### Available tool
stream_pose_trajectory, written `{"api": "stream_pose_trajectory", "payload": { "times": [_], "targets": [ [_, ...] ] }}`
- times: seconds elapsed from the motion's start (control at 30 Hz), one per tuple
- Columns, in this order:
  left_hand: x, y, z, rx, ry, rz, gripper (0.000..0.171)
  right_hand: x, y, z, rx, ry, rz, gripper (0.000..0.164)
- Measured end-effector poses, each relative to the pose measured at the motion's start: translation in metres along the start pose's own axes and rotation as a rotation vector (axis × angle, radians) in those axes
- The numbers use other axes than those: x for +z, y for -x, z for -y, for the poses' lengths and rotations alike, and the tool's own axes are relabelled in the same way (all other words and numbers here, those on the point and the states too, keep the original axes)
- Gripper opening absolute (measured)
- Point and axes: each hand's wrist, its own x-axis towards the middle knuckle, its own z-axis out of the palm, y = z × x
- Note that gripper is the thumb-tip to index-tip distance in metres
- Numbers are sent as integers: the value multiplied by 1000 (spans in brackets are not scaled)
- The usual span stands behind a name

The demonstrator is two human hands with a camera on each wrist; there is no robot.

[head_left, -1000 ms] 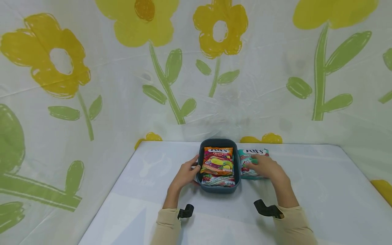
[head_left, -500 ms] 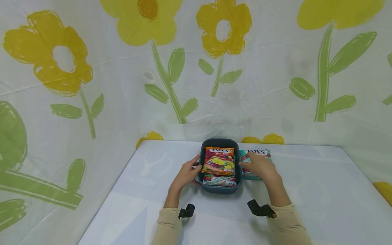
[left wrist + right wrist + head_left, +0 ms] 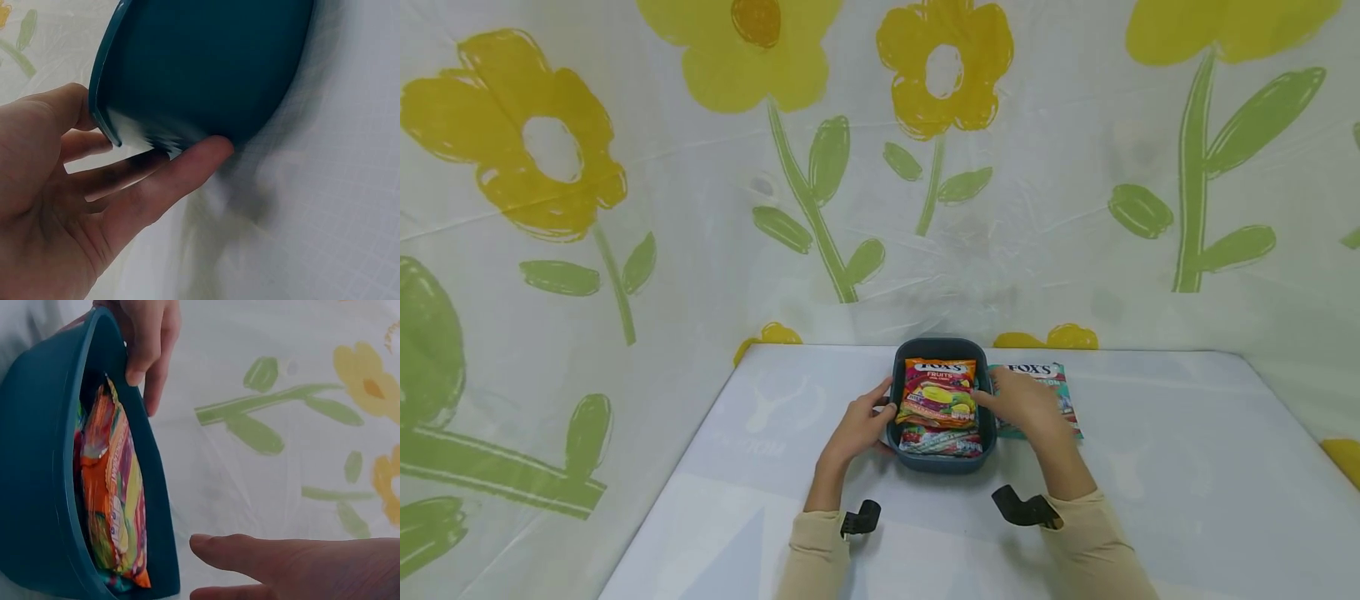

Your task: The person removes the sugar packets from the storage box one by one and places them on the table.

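On the white table (image 3: 1180, 475) before you, the dark container (image 3: 942, 464) stood with its long axis running away from you, its left wall pinched in your left hand (image 3: 857, 423). Your right hand (image 3: 1028, 407), fingers extended and holding nothing, partly hid the nearer teal packet (image 3: 1064, 402); the orange packet (image 3: 937, 393) lay inside, just left of that thumb.
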Motion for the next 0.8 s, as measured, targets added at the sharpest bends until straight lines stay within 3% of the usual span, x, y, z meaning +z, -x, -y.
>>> {"api": "stream_pose_trajectory", "payload": {
  "times": [0.33,0.8],
  "targets": [
    [0,0,-2,-12,-22,-6,56,17,-5,20,-97,-41,-161,66],
    [1,-1,1,-8,11,4,57,35,-12,38,-61,-75,-205,63]
  ]
}}
